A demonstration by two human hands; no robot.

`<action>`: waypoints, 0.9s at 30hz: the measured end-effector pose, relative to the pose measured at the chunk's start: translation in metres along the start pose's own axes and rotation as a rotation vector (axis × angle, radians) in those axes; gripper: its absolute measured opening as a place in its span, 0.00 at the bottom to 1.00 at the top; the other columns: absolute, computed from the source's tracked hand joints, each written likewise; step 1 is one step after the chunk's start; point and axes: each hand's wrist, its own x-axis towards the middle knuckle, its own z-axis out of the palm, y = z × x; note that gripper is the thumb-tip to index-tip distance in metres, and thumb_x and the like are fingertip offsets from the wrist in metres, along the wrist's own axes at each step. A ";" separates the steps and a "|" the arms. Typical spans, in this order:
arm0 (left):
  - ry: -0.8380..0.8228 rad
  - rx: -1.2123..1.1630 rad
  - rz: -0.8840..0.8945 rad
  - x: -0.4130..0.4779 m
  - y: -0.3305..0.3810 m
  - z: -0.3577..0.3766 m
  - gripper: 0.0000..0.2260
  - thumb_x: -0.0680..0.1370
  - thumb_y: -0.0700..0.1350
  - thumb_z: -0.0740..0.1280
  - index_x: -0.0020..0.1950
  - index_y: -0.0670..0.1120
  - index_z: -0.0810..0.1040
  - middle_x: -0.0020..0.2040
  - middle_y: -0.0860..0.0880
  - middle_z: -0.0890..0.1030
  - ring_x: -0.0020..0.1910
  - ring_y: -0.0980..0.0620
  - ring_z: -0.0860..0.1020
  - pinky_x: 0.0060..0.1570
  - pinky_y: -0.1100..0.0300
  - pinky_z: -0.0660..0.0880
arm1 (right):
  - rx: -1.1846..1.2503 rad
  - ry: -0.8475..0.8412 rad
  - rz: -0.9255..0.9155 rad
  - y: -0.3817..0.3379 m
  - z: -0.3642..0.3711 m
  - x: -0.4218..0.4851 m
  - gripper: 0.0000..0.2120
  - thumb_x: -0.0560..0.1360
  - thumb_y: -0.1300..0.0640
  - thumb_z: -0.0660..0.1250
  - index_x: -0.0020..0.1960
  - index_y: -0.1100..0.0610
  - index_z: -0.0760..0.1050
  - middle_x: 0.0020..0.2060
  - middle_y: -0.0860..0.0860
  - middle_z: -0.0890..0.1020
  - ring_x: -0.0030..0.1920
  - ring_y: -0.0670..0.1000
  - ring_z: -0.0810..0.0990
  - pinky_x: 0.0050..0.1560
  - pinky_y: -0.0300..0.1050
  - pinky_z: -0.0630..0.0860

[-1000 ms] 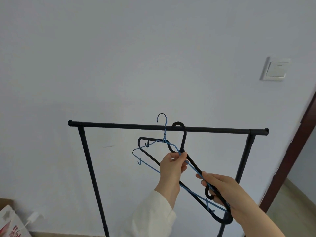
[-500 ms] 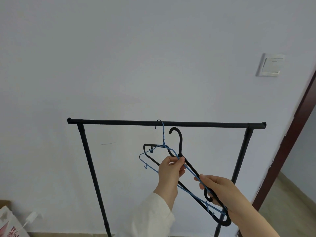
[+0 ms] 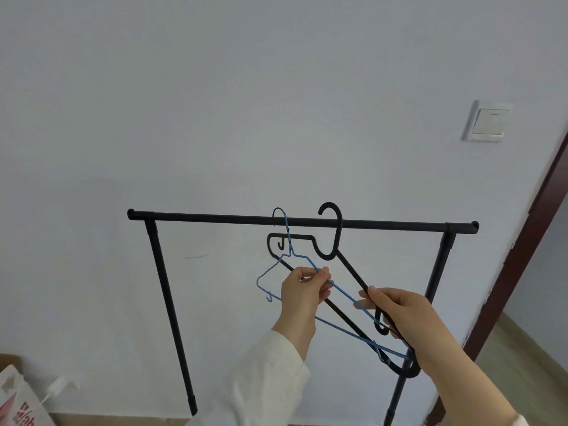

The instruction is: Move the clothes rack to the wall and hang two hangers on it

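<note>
The black clothes rack (image 3: 215, 217) stands against the pale wall, its top bar level across the middle of the view. A thin blue wire hanger (image 3: 344, 293) has its hook over the bar. My left hand (image 3: 302, 292) pinches its upper wire. A thick black plastic hanger (image 3: 352, 270) tilts down to the right, its hook raised in front of and above the bar. My right hand (image 3: 396, 312) grips its right arm. The two hangers cross each other between my hands.
A white light switch (image 3: 488, 120) is on the wall at upper right. A dark red door frame (image 3: 528, 241) runs down the right edge. A white bag with red print (image 3: 18, 404) and a white plug (image 3: 57, 385) are at lower left.
The blue hanger's hook has settled over the bar. My right hand has shifted the black hanger right and up, its hook now rising above the bar, apart from the blue one.
</note>
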 end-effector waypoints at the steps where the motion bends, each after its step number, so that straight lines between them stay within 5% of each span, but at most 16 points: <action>1: -0.004 -0.001 -0.002 -0.001 0.000 0.001 0.05 0.74 0.41 0.68 0.40 0.43 0.73 0.37 0.47 0.80 0.35 0.55 0.78 0.36 0.67 0.76 | -0.003 0.000 -0.004 -0.001 0.000 0.001 0.12 0.76 0.54 0.62 0.41 0.55 0.82 0.23 0.39 0.80 0.27 0.41 0.66 0.31 0.36 0.62; 3: -0.010 0.005 -0.006 -0.002 0.001 0.002 0.05 0.74 0.41 0.68 0.40 0.43 0.73 0.38 0.47 0.80 0.35 0.55 0.78 0.37 0.67 0.76 | -0.015 -0.010 -0.005 -0.003 0.002 0.003 0.12 0.76 0.54 0.62 0.42 0.56 0.82 0.24 0.38 0.81 0.27 0.42 0.65 0.30 0.35 0.62; 6: -0.012 0.027 -0.020 -0.003 -0.001 0.004 0.06 0.74 0.41 0.68 0.39 0.44 0.74 0.38 0.47 0.80 0.36 0.54 0.78 0.37 0.68 0.77 | -0.044 -0.009 0.003 -0.002 0.007 0.007 0.11 0.76 0.54 0.62 0.44 0.56 0.82 0.37 0.44 0.86 0.23 0.45 0.61 0.23 0.34 0.62; 10: -0.027 0.042 -0.038 -0.004 -0.008 0.002 0.05 0.74 0.40 0.68 0.40 0.43 0.74 0.38 0.47 0.80 0.36 0.54 0.78 0.37 0.68 0.78 | -0.095 -0.027 0.028 0.007 0.009 0.009 0.11 0.76 0.53 0.61 0.47 0.56 0.81 0.37 0.46 0.85 0.20 0.43 0.61 0.21 0.32 0.63; 23: -0.037 0.133 -0.104 -0.009 -0.020 -0.007 0.04 0.74 0.41 0.68 0.47 0.42 0.77 0.42 0.47 0.80 0.39 0.54 0.78 0.39 0.68 0.77 | -0.076 -0.044 0.047 0.019 0.007 0.005 0.11 0.74 0.54 0.64 0.54 0.56 0.80 0.32 0.39 0.83 0.29 0.47 0.65 0.35 0.39 0.69; 27: -0.080 0.161 -0.102 -0.014 -0.019 -0.010 0.11 0.74 0.40 0.68 0.56 0.39 0.77 0.46 0.45 0.81 0.41 0.54 0.79 0.43 0.68 0.78 | -0.068 -0.037 0.029 0.020 0.009 0.004 0.10 0.74 0.57 0.64 0.53 0.56 0.79 0.47 0.48 0.83 0.34 0.42 0.70 0.36 0.34 0.67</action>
